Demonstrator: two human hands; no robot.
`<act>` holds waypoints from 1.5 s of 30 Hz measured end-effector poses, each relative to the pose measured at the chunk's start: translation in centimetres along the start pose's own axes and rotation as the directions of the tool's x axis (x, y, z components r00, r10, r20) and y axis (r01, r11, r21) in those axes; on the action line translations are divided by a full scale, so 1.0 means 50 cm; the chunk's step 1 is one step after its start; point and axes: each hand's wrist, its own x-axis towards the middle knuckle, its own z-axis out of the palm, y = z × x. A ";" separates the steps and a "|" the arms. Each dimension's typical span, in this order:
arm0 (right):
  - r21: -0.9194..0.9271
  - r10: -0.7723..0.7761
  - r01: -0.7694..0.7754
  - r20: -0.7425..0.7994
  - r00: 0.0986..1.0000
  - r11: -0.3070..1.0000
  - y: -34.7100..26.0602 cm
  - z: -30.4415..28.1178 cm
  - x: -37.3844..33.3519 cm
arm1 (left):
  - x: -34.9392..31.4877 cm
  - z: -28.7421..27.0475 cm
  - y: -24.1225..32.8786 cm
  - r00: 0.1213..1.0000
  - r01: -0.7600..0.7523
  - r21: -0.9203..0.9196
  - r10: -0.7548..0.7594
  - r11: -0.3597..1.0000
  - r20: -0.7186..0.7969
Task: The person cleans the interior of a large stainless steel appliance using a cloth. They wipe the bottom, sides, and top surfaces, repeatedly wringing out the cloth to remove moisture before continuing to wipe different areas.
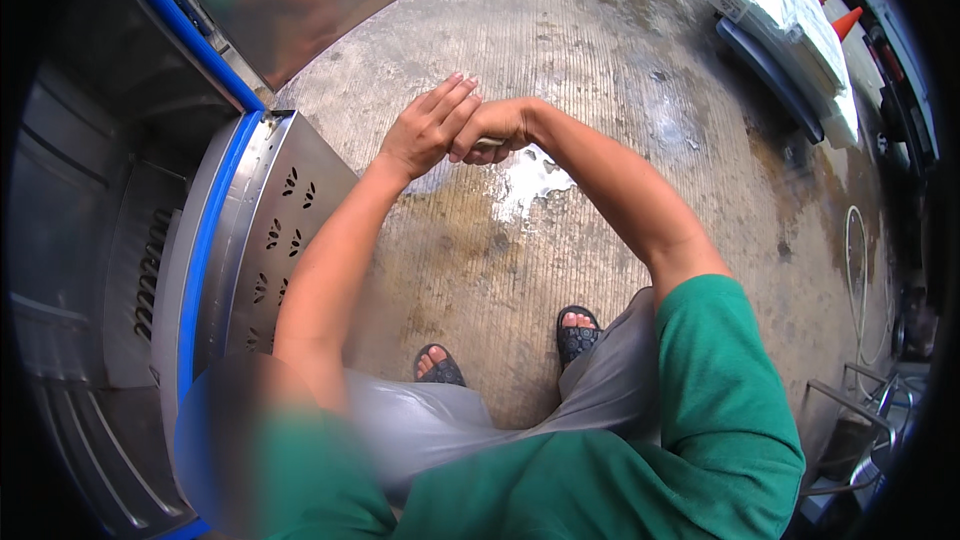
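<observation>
Green shirt cloth (715,380) is nearest the camera, with both bare arms reaching forward from its sleeves until they meet. At that meeting point, the right grip (497,128) is curled narrow around a small pale piece (490,142); only a sliver shows, so its kind cannot be told. That sliver sits on the near side of the right grip, its visible length running roughly left to right. The left grip (435,130) lies just to its left, fingers extended close together and overlapping the right fingers, apparently holding nothing of its own. Of the two, the right is nearer the piece, the left pressing in from beside it.

Below them is the ribbed concrete floor (480,270), with a bright wet-looking patch (525,185) just under the right wrist. Nearer the body stand two dark sandals (440,367). Left of the forearms is a steel cabinet (310,170) with cut-out slots and blue edging (206,230). Well apart, at upper right, white packages (785,20) lie stacked.
</observation>
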 end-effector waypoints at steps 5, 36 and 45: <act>-0.177 0.036 -0.052 -0.095 0.995 0.983 -0.007 0.012 -0.003 | -0.012 0.025 -0.009 0.998 -0.056 0.030 0.056 0.998 0.016; -0.803 -0.596 -0.315 -0.590 0.544 0.507 0.065 0.012 0.114 | 0.012 0.060 0.006 0.480 0.623 0.192 -0.564 0.759 0.672; -0.293 -0.040 -0.128 -0.505 0.862 0.948 0.044 -0.021 0.099 | -0.019 0.051 -0.008 0.790 0.529 -0.022 -0.483 0.848 0.378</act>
